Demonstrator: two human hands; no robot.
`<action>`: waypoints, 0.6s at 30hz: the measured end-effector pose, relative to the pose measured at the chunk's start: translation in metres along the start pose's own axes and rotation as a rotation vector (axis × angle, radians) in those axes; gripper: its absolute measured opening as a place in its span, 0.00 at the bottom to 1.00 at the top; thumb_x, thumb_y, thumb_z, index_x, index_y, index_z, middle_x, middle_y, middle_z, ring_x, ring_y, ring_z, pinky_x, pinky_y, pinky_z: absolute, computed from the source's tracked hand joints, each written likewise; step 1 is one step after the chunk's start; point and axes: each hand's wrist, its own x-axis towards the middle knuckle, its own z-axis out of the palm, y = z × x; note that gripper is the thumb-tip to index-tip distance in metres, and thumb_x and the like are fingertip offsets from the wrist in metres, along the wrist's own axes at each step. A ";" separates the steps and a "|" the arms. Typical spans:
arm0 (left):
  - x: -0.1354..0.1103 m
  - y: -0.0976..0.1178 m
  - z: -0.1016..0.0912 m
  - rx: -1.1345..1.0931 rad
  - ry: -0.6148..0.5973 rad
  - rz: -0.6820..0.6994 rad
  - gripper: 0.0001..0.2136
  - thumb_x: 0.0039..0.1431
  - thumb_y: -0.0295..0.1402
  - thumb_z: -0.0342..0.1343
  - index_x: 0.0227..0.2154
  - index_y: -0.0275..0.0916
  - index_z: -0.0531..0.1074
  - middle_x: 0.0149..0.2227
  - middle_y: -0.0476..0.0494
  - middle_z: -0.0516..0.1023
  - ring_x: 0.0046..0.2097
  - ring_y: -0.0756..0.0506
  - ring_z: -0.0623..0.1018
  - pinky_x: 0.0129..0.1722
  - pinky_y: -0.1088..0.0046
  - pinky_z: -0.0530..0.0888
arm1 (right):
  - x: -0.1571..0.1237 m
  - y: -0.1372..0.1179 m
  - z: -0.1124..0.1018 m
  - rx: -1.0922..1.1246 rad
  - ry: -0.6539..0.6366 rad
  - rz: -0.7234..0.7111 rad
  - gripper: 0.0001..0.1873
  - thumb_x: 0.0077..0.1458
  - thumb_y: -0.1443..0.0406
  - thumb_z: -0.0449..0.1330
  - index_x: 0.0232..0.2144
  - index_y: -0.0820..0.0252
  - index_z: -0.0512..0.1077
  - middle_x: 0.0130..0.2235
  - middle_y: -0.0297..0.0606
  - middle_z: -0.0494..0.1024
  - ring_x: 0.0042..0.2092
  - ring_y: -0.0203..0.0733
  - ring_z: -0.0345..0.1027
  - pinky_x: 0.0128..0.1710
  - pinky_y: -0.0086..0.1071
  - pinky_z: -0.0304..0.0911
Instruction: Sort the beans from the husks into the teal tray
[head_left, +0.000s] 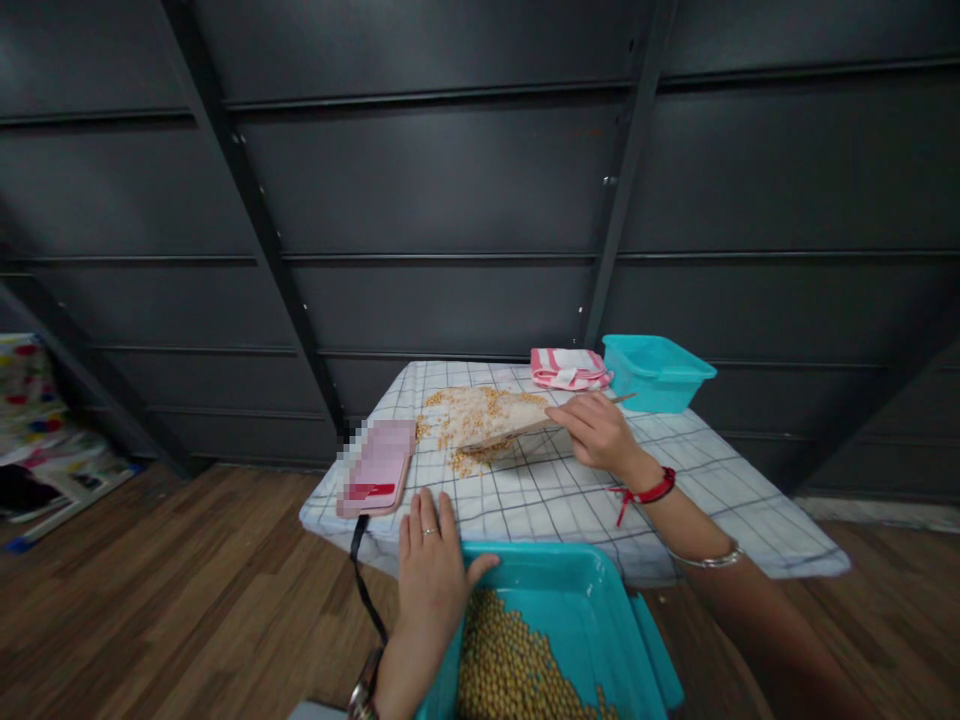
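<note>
My right hand (596, 432) is closed on a flat, pale paddle-like tool (514, 432), whose thin brownish end sticks out behind the fingers. Its long edge slants down over a spread of white grains (480, 405) mixed with yellow kernels (469, 462). My left hand (431, 570) lies with fingers stretched out at the corner of a teal bin (592, 562), its fingertips by the cloth's front edge. Yellowish-brown round beans (517, 665) fill the near left part of this bin. The exact kind of tool cannot be made out.
A checked white tablecloth (720, 480) covers the table. A pink phone (382, 465) lies at the left edge with a black strap (364, 580) hanging down. At the back are a folded red-and-white towel (568, 370) and a second teal bin (656, 375), against a dark panelled wall (435, 190).
</note>
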 end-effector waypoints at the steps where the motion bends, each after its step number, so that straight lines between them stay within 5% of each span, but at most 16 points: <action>1: 0.000 0.000 0.000 -0.001 -0.002 0.002 0.43 0.42 0.58 0.50 0.52 0.24 0.62 0.53 0.19 0.65 0.54 0.30 0.66 0.50 0.52 0.66 | 0.000 0.000 0.001 -0.003 0.006 0.007 0.21 0.43 0.77 0.46 0.39 0.63 0.68 0.28 0.39 0.71 0.32 0.41 0.59 0.31 0.34 0.53; 18: -0.001 -0.005 0.006 -0.052 -0.020 -0.011 0.43 0.44 0.59 0.45 0.53 0.24 0.60 0.55 0.19 0.62 0.56 0.31 0.64 0.52 0.51 0.64 | 0.007 0.000 -0.007 0.069 0.023 -0.034 0.20 0.44 0.78 0.46 0.40 0.63 0.66 0.29 0.39 0.72 0.32 0.41 0.60 0.30 0.35 0.55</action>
